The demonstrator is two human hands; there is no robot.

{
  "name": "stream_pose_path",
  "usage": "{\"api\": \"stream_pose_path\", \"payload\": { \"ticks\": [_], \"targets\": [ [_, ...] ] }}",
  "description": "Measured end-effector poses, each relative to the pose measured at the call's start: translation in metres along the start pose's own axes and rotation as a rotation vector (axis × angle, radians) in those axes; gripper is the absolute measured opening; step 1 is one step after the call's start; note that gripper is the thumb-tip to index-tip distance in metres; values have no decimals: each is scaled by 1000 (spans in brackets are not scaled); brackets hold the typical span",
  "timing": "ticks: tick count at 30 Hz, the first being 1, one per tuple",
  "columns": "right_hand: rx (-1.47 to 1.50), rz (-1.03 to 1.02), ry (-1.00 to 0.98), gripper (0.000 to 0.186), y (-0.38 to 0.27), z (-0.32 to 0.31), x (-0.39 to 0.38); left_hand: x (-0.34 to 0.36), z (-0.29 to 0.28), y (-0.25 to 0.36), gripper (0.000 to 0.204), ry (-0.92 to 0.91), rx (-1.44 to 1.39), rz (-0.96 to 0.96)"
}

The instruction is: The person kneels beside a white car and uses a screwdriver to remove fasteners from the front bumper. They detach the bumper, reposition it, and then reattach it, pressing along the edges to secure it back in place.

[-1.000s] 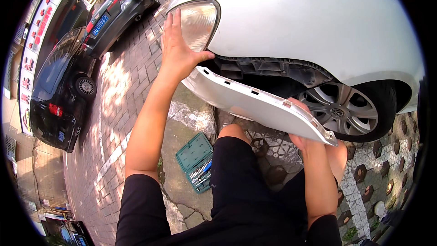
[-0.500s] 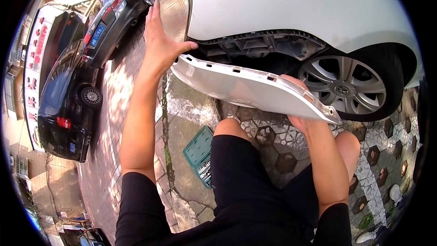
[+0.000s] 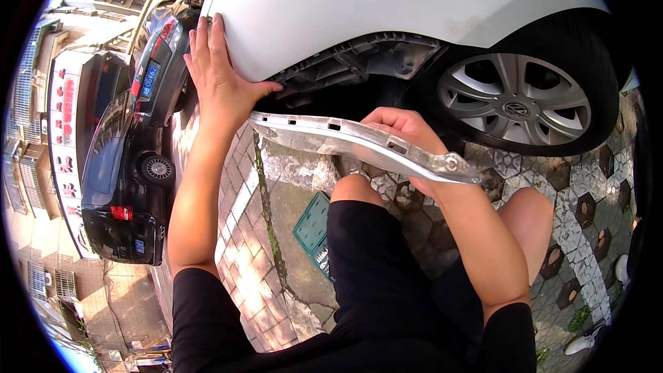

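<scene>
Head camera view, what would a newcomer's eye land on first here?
Probably the white panel in the centre, standing away from the white car with a dark gap between; the right hand grips it near its right end, while the left hand spreads at the car's front corner. Next, the big silver-spoked wheel at right, and the open green tool case on the ground below the panel.
</scene>
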State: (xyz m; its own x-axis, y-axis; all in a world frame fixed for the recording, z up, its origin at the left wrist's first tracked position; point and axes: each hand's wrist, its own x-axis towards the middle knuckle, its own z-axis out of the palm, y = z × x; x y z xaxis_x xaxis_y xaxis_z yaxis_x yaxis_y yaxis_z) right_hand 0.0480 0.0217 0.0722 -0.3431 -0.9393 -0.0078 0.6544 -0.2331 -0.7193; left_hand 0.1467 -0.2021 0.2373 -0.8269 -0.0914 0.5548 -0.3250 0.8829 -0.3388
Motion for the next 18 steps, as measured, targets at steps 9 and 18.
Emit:
{"api": "stream_pose_path", "payload": {
  "ticks": [9,18],
  "targets": [
    [39,-23,-25,18,-9,-7,-2,-2,-1,10,132,-24,-95,-114],
    [-81,-167,-102,19,8,-15,9,-15,-19,-27,105,-166,-238,-346]
  ]
}}
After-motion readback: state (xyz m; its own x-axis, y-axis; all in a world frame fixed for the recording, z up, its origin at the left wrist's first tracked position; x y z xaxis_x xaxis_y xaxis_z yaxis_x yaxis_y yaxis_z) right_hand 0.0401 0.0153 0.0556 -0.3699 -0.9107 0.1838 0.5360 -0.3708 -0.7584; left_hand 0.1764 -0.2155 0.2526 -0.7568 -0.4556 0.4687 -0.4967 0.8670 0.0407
